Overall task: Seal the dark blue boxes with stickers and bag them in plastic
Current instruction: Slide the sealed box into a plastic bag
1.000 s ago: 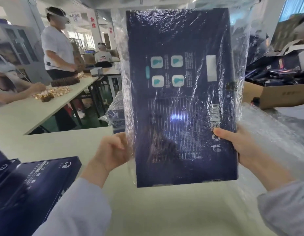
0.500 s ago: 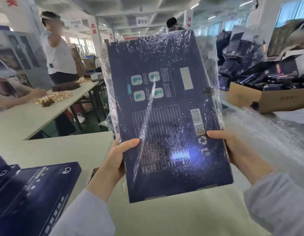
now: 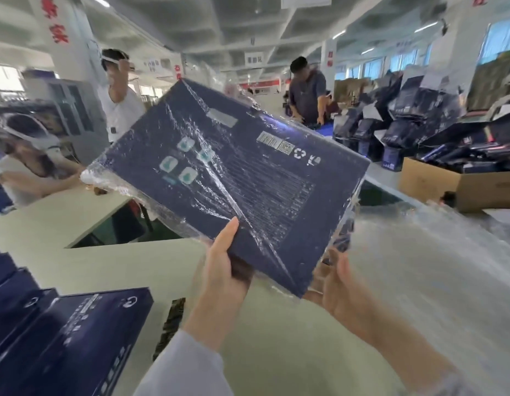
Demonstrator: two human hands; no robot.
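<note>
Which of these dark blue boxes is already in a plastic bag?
The dark blue box held up by the left hand and right hand: crinkled clear plastic covers it. The boxes on the table at lower left are bare.

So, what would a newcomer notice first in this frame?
The dark blue box in its crinkled plastic bag, held up tilted at centre frame, with the left hand gripping its lower edge and the right hand at its bottom corner. More unbagged boxes lie at lower left; a cardboard carton sits at right.

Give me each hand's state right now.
Left hand: holding the bagged dark blue box by its lower edge.
Right hand: at the box's corner, blurred; cannot tell.
</note>
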